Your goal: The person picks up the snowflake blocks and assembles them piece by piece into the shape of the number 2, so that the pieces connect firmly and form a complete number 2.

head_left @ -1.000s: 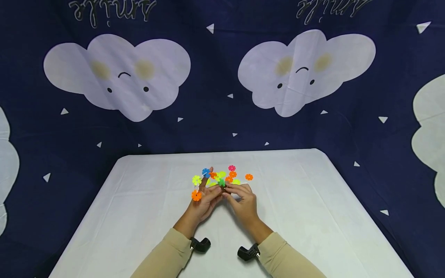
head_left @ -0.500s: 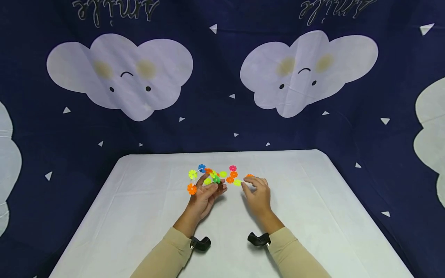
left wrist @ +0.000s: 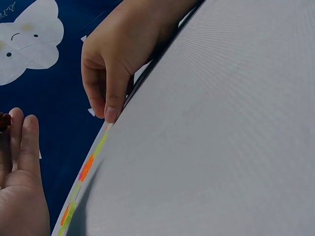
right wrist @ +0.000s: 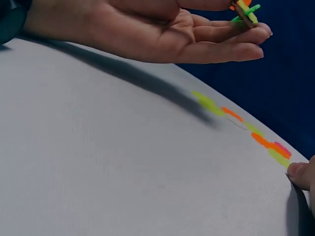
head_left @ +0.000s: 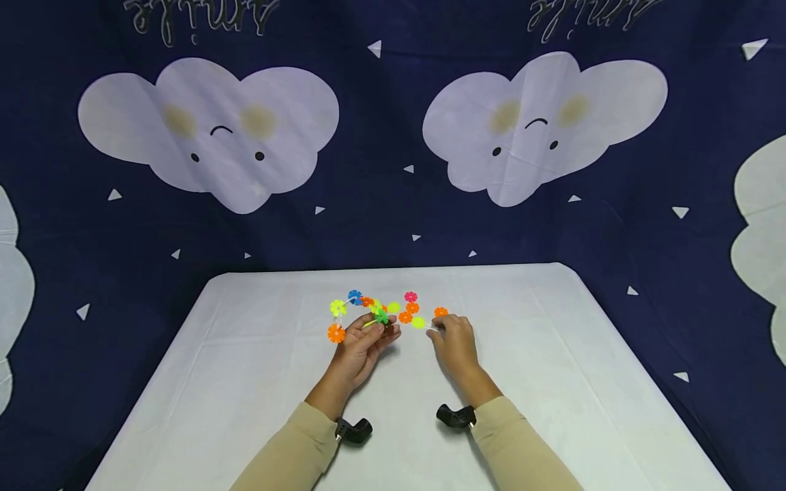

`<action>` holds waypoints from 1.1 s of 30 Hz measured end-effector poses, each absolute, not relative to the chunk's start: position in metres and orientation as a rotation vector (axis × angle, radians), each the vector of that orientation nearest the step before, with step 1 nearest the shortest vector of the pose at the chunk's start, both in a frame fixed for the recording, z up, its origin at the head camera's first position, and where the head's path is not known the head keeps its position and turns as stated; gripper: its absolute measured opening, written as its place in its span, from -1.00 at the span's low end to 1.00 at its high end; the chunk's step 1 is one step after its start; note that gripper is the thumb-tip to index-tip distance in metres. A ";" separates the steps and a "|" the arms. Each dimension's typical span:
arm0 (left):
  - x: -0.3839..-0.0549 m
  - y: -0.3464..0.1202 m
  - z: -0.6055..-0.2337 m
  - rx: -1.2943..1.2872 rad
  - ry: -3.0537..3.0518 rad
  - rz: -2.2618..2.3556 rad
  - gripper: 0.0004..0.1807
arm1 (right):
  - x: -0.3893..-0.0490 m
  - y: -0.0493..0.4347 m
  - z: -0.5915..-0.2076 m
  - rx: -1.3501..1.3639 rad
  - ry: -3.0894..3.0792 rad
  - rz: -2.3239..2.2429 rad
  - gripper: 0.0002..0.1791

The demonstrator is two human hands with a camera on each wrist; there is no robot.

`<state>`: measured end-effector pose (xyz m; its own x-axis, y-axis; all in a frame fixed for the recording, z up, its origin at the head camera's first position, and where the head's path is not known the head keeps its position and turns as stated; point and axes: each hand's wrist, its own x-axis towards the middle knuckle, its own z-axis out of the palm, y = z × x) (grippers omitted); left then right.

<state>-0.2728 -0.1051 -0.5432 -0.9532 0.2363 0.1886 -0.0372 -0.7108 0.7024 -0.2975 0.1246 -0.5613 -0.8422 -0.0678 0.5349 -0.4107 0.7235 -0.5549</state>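
Note:
My left hand [head_left: 362,351] pinches a chain of interlocking flower-shaped discs [head_left: 338,308] near its green disc [head_left: 381,317]. The chain arcs up and left through yellow, orange and blue to an orange disc [head_left: 336,333] at its end. A brown disc [left wrist: 5,122] shows by the left fingers in the left wrist view. Down on the table, my right hand [head_left: 457,344] pinches a pale, see-through disc [head_left: 429,326], mostly covered by thumb and fingers. Just left of those fingertips lies a yellow disc [head_left: 418,322]; an orange disc [head_left: 441,311] lies just beyond them.
Loose discs lie flat between and beyond the hands: a pink one [head_left: 411,296], an orange pair [head_left: 413,308] and a yellow one [head_left: 394,307]. They sit on a white-covered table [head_left: 258,382], before a dark blue cloud-print cloth [head_left: 381,123].
My right hand has left the chain, moved right and come down to the table, its fingers closing on a pale disc. The left hand has tilted the chain slightly left.

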 end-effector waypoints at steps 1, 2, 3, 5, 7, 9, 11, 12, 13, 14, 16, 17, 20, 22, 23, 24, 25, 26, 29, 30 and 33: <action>-0.273 -0.105 -0.543 0.390 1.118 2.748 -0.78 | -0.298 0.124 -0.562 0.373 -2.432 0.950 -0.75; -0.273 -0.106 -0.543 0.378 1.118 2.751 -0.79 | -0.298 0.124 -0.562 0.382 -2.423 0.961 -0.75; -0.272 -0.106 -0.543 0.370 1.120 2.755 -0.80 | -0.297 0.124 -0.562 0.394 -2.408 0.983 -0.75; -0.272 -0.106 -0.542 0.353 1.123 2.764 -0.80 | -0.296 0.123 -0.560 0.428 -2.364 1.050 -0.77; -0.272 -0.106 -0.542 0.335 1.124 2.776 -0.81 | -0.295 0.121 -0.559 0.472 -2.307 1.157 -0.78; -0.272 -0.106 -0.542 0.325 1.118 2.783 -0.80 | -0.292 0.119 -0.556 0.503 -2.255 1.308 -0.75; -0.273 -0.106 -0.542 0.330 1.112 2.783 -0.78 | -0.290 0.117 -0.554 0.497 -2.237 1.460 -0.68; -0.273 -0.107 -0.543 0.340 1.105 2.784 -0.78 | -0.289 0.116 -0.552 0.480 -2.242 1.539 -0.66; -0.273 -0.107 -0.543 0.351 1.101 2.783 -0.77 | -0.288 0.114 -0.550 0.460 -2.251 1.611 -0.64; -0.273 -0.108 -0.543 0.364 1.095 2.781 -0.77 | -0.286 0.113 -0.549 0.440 -2.261 1.674 -0.64; -0.273 -0.108 -0.544 0.383 1.095 2.775 -0.77 | -0.285 0.111 -0.547 0.400 -2.286 1.781 -0.68; -0.274 -0.109 -0.544 0.389 1.097 2.772 -0.77 | -0.283 0.110 -0.546 0.384 -2.283 1.847 -0.70; -0.274 -0.109 -0.544 0.389 1.113 2.764 -0.76 | -0.281 0.107 -0.544 0.337 -2.203 2.107 -0.77; -0.275 -0.109 -0.544 0.375 1.127 2.764 -0.75 | -0.281 0.104 -0.545 0.307 -2.103 2.309 -0.79; -0.275 -0.109 -0.544 0.372 1.135 2.765 -0.75 | -0.280 0.103 -0.545 0.294 -2.054 2.393 -0.78; -0.275 -0.109 -0.544 0.369 1.136 2.768 -0.75 | -0.279 0.102 -0.545 0.296 -2.015 2.455 -0.77; -0.275 -0.109 -0.544 0.369 1.139 2.770 -0.75 | -0.279 0.100 -0.545 0.304 -1.975 2.512 -0.75; -0.274 -0.109 -0.544 0.367 1.145 2.773 -0.75 | -0.278 0.099 -0.546 0.320 -1.950 2.551 -0.71; -0.275 -0.109 -0.545 0.384 1.161 2.780 -0.75 | -0.274 0.094 -0.545 0.387 -1.930 2.580 -0.63; -0.275 -0.109 -0.546 0.389 1.166 2.783 -0.75 | -0.272 0.093 -0.544 0.410 -1.931 2.583 -0.62; -0.275 -0.109 -0.547 0.402 1.178 2.789 -0.75 | -0.268 0.088 -0.544 0.455 -1.949 2.588 -0.64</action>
<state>-0.2750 -0.1095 -0.5466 -0.9616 0.1813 0.2060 0.0212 -0.6993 0.7145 -0.2679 0.0883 -0.5439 -0.9530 -0.2675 0.1420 -0.0625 -0.2850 -0.9565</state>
